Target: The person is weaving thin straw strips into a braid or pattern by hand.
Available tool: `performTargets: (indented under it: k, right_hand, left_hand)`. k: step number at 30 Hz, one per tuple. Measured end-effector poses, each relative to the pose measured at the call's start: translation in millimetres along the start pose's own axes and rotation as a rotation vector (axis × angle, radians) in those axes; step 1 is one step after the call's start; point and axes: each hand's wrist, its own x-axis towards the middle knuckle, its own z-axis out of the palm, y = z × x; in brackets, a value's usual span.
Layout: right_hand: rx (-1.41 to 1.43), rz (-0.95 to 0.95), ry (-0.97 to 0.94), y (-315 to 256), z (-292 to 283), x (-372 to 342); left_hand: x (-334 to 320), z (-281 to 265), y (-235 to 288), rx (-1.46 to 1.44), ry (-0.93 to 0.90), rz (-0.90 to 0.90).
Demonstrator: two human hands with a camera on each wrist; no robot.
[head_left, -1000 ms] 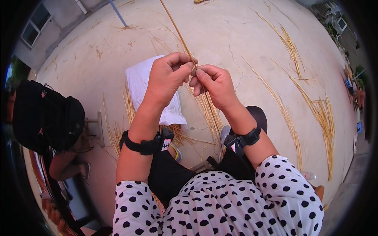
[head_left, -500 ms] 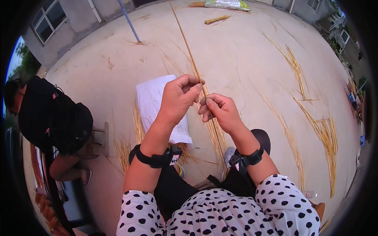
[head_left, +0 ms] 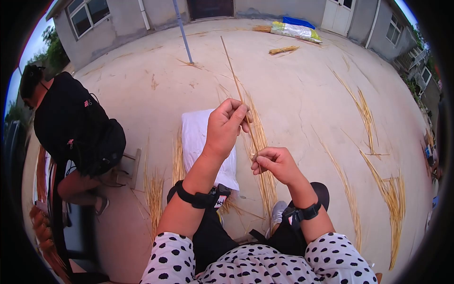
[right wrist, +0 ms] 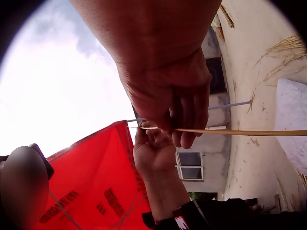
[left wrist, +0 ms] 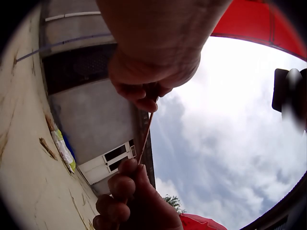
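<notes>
A long, thin straw stalk slants between both hands, its upper end rising past the left hand. My left hand pinches it between thumb and fingers partway along. Lower and to the right, my right hand pinches the stalk near its lower end with the fingertips. A bare stretch of stalk runs from one hand to the other. In the right wrist view the stalk passes under the near fingers and reaches off to the right. Behind the hands, a bundle of stalks lies on the ground.
A white sack lies on the concrete in front of me. More straw bundles are spread at the right. At the left a person in black sits on a stool. A thin pole stands farther off.
The head view has tilted up, showing more of the yard and buildings. My hands have drawn apart along the stalk, the right one now farther below the left.
</notes>
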Motion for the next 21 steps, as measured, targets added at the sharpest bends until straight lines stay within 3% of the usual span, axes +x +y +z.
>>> performTargets:
  k: [8, 21]
  right_hand:
    - [-0.064, -0.010, -0.055, 3.7, -4.5, -2.2]
    - [-0.115, 0.043, -0.102, 3.4, -5.7, -2.4]
  left_hand:
    - [2.8, -7.9, 6.6, -0.055, 0.106, 0.072]
    - [8.4, -17.6, 5.8, -0.117, 0.111, 0.072]
